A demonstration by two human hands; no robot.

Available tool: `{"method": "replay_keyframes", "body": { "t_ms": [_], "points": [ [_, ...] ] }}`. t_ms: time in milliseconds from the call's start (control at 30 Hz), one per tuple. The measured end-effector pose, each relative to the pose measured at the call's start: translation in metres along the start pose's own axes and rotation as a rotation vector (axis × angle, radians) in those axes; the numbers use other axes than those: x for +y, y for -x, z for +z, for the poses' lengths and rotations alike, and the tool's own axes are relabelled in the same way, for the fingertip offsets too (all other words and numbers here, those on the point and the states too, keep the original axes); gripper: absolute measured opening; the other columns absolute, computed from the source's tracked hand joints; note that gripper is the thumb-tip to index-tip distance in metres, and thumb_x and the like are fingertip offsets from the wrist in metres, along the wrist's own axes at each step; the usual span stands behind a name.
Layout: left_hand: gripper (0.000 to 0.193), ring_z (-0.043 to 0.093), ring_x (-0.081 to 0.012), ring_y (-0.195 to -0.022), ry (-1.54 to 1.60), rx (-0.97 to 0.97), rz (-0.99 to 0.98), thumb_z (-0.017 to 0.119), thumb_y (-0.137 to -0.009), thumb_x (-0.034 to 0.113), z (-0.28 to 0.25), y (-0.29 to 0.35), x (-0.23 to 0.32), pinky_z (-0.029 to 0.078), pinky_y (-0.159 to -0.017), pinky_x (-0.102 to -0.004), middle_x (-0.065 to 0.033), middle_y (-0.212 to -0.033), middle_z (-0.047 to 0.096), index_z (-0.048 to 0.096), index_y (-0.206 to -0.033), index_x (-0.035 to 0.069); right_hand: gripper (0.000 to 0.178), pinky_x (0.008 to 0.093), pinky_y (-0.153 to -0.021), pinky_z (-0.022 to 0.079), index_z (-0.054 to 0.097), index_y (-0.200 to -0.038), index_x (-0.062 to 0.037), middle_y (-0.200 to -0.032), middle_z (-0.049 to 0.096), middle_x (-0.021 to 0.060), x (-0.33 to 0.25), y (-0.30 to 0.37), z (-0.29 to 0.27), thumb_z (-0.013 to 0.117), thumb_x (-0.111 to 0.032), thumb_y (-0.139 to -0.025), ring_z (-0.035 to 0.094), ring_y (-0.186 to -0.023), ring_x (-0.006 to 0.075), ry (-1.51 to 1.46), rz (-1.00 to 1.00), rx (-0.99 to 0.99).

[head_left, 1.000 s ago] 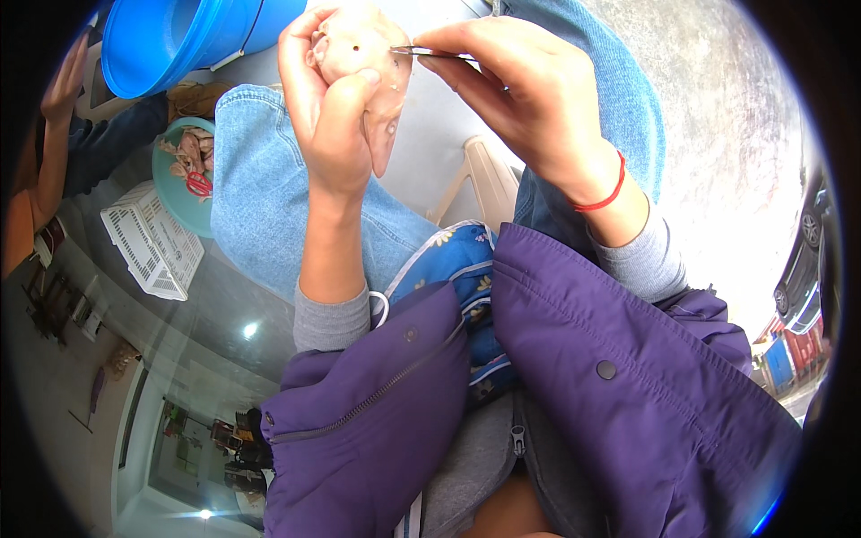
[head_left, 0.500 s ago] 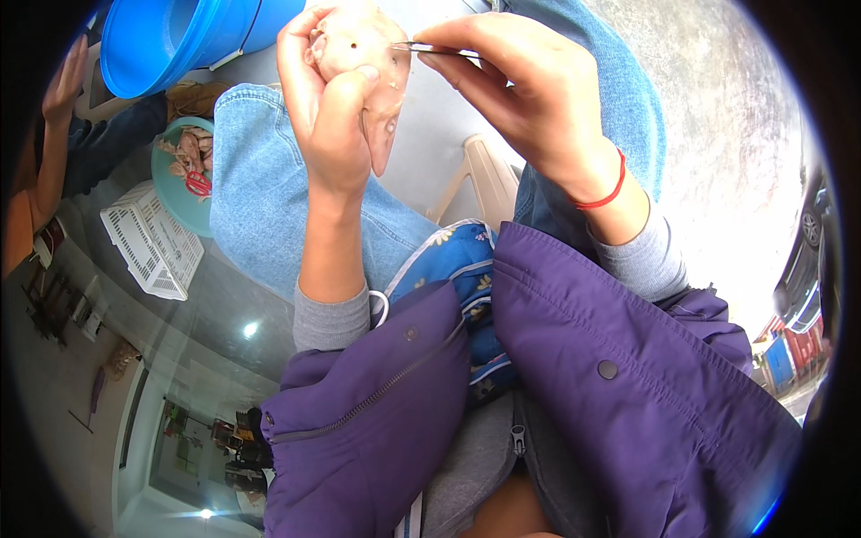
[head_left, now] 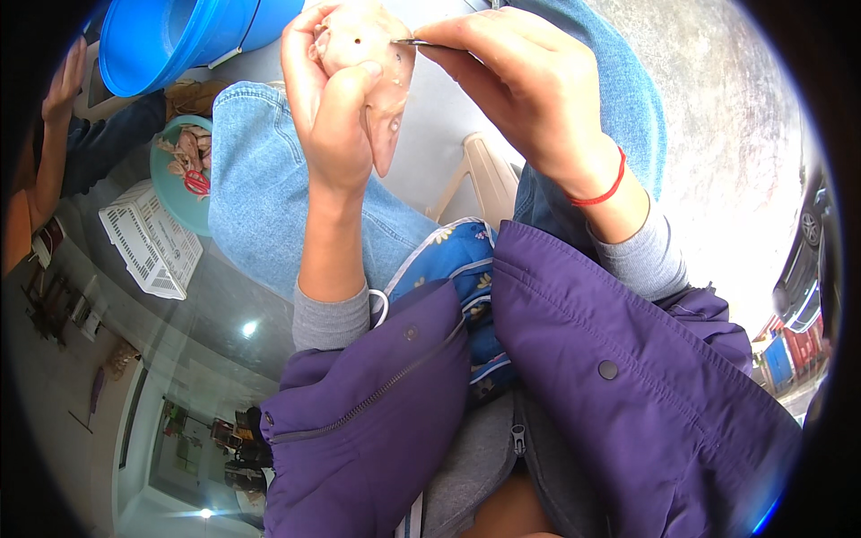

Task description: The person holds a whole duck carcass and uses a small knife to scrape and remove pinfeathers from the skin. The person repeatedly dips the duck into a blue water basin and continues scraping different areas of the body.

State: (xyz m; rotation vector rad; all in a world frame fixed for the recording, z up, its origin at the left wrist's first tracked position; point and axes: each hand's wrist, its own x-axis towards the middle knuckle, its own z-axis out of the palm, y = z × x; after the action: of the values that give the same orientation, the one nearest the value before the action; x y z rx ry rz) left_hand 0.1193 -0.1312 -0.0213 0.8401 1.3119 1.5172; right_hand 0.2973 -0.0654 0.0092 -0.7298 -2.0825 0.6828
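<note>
A pale, plucked piece of poultry (head_left: 387, 88), skin on and tapering to a point at its lower end, is gripped in my left hand (head_left: 332, 134). My left thumb presses on its near face, and the fingers wrap behind its left side. A small dark hole and a few dark specks mark the skin. Pinched between the thumb and forefinger of my right hand (head_left: 547, 90) are thin metal tweezers (head_left: 414, 42), mostly covered by the fingers. Their tips are at the skin near the piece's right edge; whether they grip anything is too small to tell.
At the upper left a blue bucket (head_left: 148, 54) leans over. Below it a teal basin (head_left: 179, 211) holds several poultry pieces and red-handled scissors (head_left: 196, 183), beside a white plastic basket (head_left: 152, 238). Another person's hand (head_left: 65, 85) shows at far left. A beige plastic stool (head_left: 484, 179) stands between my knees.
My right thumb and forefinger have drawn closer together on the tweezers, whose tips sit slightly higher. The poultry piece has shifted a little to the right with my left hand.
</note>
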Motion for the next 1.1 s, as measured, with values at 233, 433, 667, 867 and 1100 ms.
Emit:
{"method": "replay_keyframes", "body": {
  "t_ms": [233,433,667,867,1100],
  "points": [
    [0.062,0.064,-0.024,-0.114,0.028,0.009,-0.02,0.054,-0.083,0.02,-0.0004,0.0,0.0003,0.056,-0.096,-0.033,-0.0192,-0.125,0.058,0.043,-0.139,-0.005,0.021,0.033,-0.066,0.054,0.073,-0.101,-0.0063,-0.086,0.071,0.0082,0.0016,-0.0003,0.0008,0.076,-0.001,-0.081,0.069,-0.075,0.0256,-0.014,0.008,0.042],
    [0.063,0.064,-0.0241,-0.113,0.028,0.009,-0.013,0.054,-0.083,0.02,-0.0008,0.0003,0.0005,0.056,-0.097,-0.0332,-0.0195,-0.125,0.058,0.042,-0.14,-0.005,0.022,0.0326,-0.067,0.054,0.073,-0.102,-0.0067,-0.086,0.071,0.0074,-0.0007,-0.0009,0.0004,0.076,-0.001,-0.081,0.069,-0.076,0.0252,-0.017,-0.009,0.036],
    [0.062,0.064,-0.0237,-0.113,0.025,0.007,-0.001,0.054,-0.083,0.019,-0.0007,-0.001,-0.0009,0.055,-0.097,-0.0328,-0.0188,-0.125,0.058,0.043,-0.139,-0.005,0.023,0.0327,-0.066,0.054,0.073,-0.103,-0.0066,-0.086,0.071,0.0076,0.0008,0.0005,0.0008,0.076,-0.001,-0.081,0.069,-0.075,0.0252,0.001,-0.009,0.003],
    [0.061,0.064,-0.0228,-0.112,0.052,0.007,-0.035,0.054,-0.084,0.019,-0.001,0.0005,-0.0009,0.055,-0.097,-0.0322,-0.0188,-0.125,0.059,0.044,-0.139,-0.005,0.022,0.0333,-0.064,0.054,0.073,-0.101,-0.0047,-0.085,0.071,0.0103,0.002,-0.0009,0.0022,0.078,0.001,-0.08,0.068,-0.073,0.0269,-0.052,0.019,0.073],
    [0.058,0.065,-0.0223,-0.112,0.134,-0.019,-0.034,0.053,-0.086,0.018,-0.007,-0.0024,-0.0059,0.054,-0.098,-0.0328,-0.0176,-0.122,0.062,0.045,-0.138,-0.006,0.021,0.0331,-0.062,0.053,0.074,-0.101,-0.0042,-0.083,0.07,0.0115,-0.0006,-0.0021,-0.0029,0.078,0.001,-0.081,0.067,-0.07,0.0269,-0.049,0.035,0.049]
  ]
}}
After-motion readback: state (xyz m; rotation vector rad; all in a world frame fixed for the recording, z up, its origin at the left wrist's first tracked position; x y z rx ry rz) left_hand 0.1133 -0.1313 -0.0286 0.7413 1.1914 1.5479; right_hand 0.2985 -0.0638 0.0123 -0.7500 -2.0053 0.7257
